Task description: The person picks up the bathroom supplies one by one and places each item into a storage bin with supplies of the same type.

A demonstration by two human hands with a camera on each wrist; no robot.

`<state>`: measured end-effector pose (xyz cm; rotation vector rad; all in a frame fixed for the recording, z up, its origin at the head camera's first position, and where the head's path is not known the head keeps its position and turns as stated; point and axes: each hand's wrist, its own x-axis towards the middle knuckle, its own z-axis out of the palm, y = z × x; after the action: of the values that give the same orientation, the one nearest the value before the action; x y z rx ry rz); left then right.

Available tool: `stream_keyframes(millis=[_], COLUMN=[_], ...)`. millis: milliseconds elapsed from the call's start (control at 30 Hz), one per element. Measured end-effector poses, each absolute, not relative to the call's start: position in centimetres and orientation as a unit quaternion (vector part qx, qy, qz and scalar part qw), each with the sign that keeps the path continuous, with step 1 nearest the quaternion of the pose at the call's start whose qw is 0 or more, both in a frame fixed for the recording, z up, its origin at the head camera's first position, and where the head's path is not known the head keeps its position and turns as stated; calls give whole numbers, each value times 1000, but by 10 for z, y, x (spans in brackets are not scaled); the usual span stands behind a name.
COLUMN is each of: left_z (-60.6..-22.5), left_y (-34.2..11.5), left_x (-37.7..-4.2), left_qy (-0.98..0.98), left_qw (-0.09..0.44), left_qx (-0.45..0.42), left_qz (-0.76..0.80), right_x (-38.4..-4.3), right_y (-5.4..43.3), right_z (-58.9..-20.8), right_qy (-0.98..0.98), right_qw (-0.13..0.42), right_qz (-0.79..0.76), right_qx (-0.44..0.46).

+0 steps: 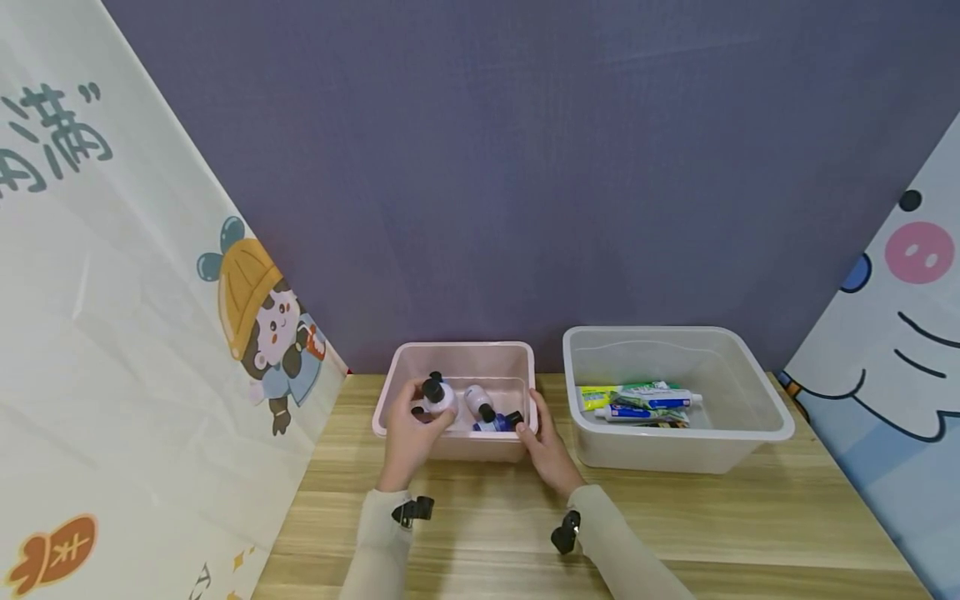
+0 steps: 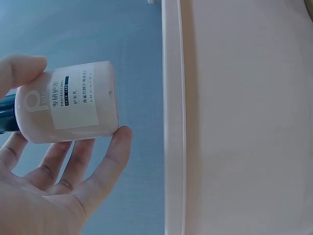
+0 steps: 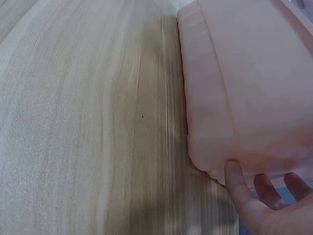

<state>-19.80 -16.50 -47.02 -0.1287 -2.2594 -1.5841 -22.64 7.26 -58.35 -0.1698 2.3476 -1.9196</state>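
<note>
A small pale hair-lotion bottle (image 2: 78,100) with a dark cap (image 2: 7,113) is gripped by my left hand (image 1: 406,437), thumb on one side and fingers along the other. In the head view the bottle appears over the left part of a pink bin (image 1: 465,450). My right hand (image 1: 551,450) holds the bin at its right front corner; the right wrist view shows a fingertip (image 3: 233,169) on the outer wall. Inside the bin lie a whitish bottle (image 1: 477,400) with a black cap and a blue bottle (image 1: 491,423), with more dark caps partly hidden by my left hand.
Right of the pink bin stands a larger whitish bin (image 1: 686,450) holding several tubes (image 1: 648,400) in green, yellow, white and blue. Both rest on a wood-grain table (image 1: 487,533) against a dark blue-grey backdrop (image 1: 525,167). Printed panels (image 1: 150,333) flank the table.
</note>
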Motion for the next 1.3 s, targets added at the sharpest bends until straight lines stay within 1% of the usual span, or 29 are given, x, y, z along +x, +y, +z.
stream_keyframes(millis=[67,200,333,833,1300], left_z=[-465,-463,-468,-466,-456], left_y=[-164,-165,-170,-175,-177], left_x=[-198,-202,-209,-227,-239], left_qy=[-803,-805,-807,-839,-883], left_qw=[179,181,196,189,162], left_qx=[-37,-29,-43,-47,-28], left_qz=[-566,-565,-556,-507,-440], right_x=[-226,-226,-226,-226,-227], right_y=[72,72,71,72,72], right_z=[-583,-583,-584,-585,-585], right_qy=[773,776,776,774,780], right_qw=[51,47,49,51,50], right_qz=[-629,-626,-627,-629,-622], right_qx=[-56,-56,-54,-50,-54])
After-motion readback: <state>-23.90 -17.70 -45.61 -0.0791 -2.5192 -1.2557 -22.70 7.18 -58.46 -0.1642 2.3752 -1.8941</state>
